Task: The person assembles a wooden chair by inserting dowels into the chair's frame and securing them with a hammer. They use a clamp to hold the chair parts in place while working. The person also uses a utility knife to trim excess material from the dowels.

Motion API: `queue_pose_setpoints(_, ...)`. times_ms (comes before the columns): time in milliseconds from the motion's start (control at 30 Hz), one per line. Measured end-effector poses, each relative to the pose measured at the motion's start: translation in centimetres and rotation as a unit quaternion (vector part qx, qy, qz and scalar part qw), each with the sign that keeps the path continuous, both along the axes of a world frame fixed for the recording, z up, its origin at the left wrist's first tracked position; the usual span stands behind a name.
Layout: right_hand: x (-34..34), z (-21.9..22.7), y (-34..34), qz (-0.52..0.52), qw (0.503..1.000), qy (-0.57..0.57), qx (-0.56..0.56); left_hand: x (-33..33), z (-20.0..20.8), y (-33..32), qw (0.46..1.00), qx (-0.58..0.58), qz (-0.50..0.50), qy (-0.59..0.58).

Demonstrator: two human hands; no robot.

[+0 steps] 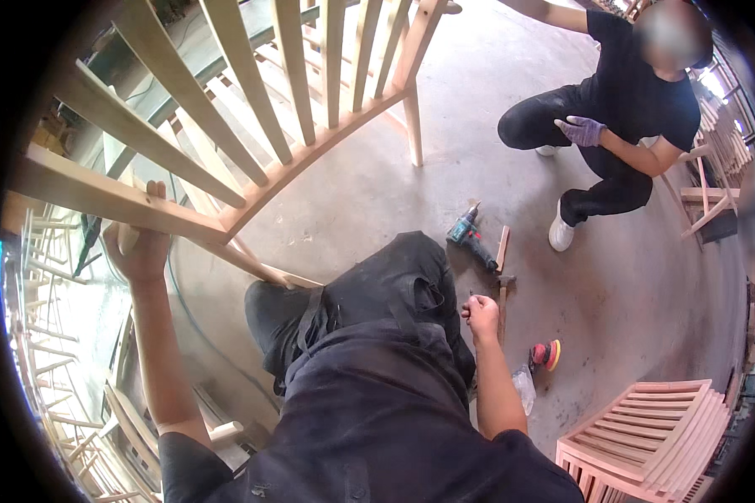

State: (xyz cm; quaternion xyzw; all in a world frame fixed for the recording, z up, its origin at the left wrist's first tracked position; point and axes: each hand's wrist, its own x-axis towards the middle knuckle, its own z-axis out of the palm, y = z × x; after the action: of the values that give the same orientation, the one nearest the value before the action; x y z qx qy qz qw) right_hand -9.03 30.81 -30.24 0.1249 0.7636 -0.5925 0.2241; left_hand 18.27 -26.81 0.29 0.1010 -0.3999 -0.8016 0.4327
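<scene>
A pale slatted wooden chair point(344, 130) stands tilted in front of me at the upper left. My left hand point(140, 243) is closed around its side rail, the thumb and fingers wrapping the wood. Beside my right thigh, my right hand point(481, 317) is pinched shut. A tiny dark tip shows at its fingertips, too small to name. On the floor just beyond that hand lie a teal and black cordless drill point(471, 238), a narrow wooden strip point(502, 249) and a hammer point(504, 283), whose handle runs partly behind my right hand and forearm.
A red sander point(547, 355) with a yellow pad lies right of my forearm, near a clear plastic bag point(523, 387). Stacked slatted wooden panels point(646, 427) fill the lower right. Across from me crouches a person point(637, 101) wearing a purple-grey glove. A cable point(184, 293) crosses the left floor.
</scene>
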Motion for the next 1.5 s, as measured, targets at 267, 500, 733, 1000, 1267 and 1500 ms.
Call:
queue_pose_setpoints(267,-3.2,-7.9,6.8,0.243,0.908,0.123,0.319,2.1,-3.0,-0.8,0.978,-0.021,-0.159,0.136)
queue_pose_setpoints(500,-1.8,-11.3,10.4,0.106,0.807,0.111,0.57,-1.2,0.6,3.3,0.989,0.04,-0.068,0.122)
queue_pose_setpoints(733,-5.1,-17.4,20.4,0.343,0.875,-0.087,0.33,0.2,1.4,5.3,0.988,-0.137,0.048,-0.05)
queue_pose_setpoints(1000,-2.0,-8.8,12.6,0.106,0.93,0.011,0.353,-0.9,0.7,6.4,0.973,-0.193,0.111,-0.057)
queue_pose_setpoints(1267,-0.3,17.9,-0.7,0.364,0.801,0.453,0.142,-3.8,-3.1,5.0,0.872,-0.284,0.334,-0.216)
queue_pose_setpoints(1500,4.7,45.1,-15.6,0.471,0.438,0.756,0.124,-4.6,-2.8,4.7,0.901,-0.302,0.282,-0.136)
